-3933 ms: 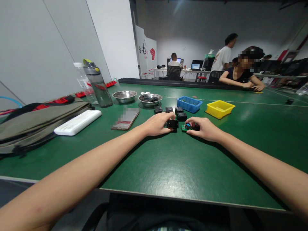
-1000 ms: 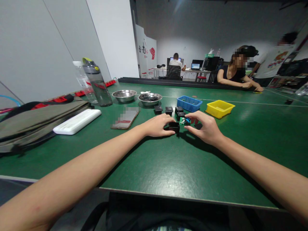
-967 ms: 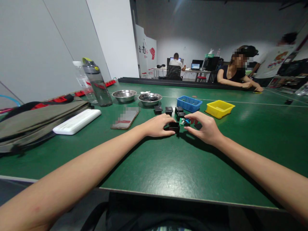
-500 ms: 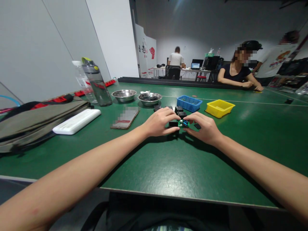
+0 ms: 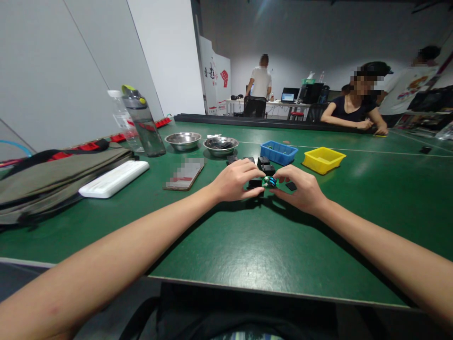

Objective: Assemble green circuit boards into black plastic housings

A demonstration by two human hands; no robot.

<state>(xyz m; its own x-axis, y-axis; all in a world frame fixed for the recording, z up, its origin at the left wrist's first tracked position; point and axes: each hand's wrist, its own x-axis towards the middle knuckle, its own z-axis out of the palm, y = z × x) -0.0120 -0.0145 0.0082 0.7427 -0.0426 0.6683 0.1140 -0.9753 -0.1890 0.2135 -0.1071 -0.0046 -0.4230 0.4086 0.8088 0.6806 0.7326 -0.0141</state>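
Observation:
My left hand (image 5: pixel 238 180) grips a small black plastic case (image 5: pixel 255 183) between thumb and fingers, just above the green table. A small green circuit board (image 5: pixel 270 182) with blue parts on it sits at the case's right end. My right hand (image 5: pixel 300 188) pinches the board's right side between thumb and fingertips. How far the board reaches into the case cannot be made out. Behind the hands stand several black cases (image 5: pixel 265 166). A flat black piece (image 5: pixel 290 186) lies beside my right fingers.
Beyond the hands are a blue bin (image 5: pixel 279 153), a yellow bin (image 5: pixel 323 160) and two steel bowls (image 5: pixel 183 140), one holding black pieces. To the left lie a phone (image 5: pixel 184 174), a white power bank (image 5: pixel 115 179), a bag (image 5: pixel 63 182) and bottles (image 5: pixel 144 125). A person (image 5: pixel 354 104) sits across the table.
Both hands stay nearly in place, with the board and case still held end to end. In the background, a person in white has stood up from a chair.

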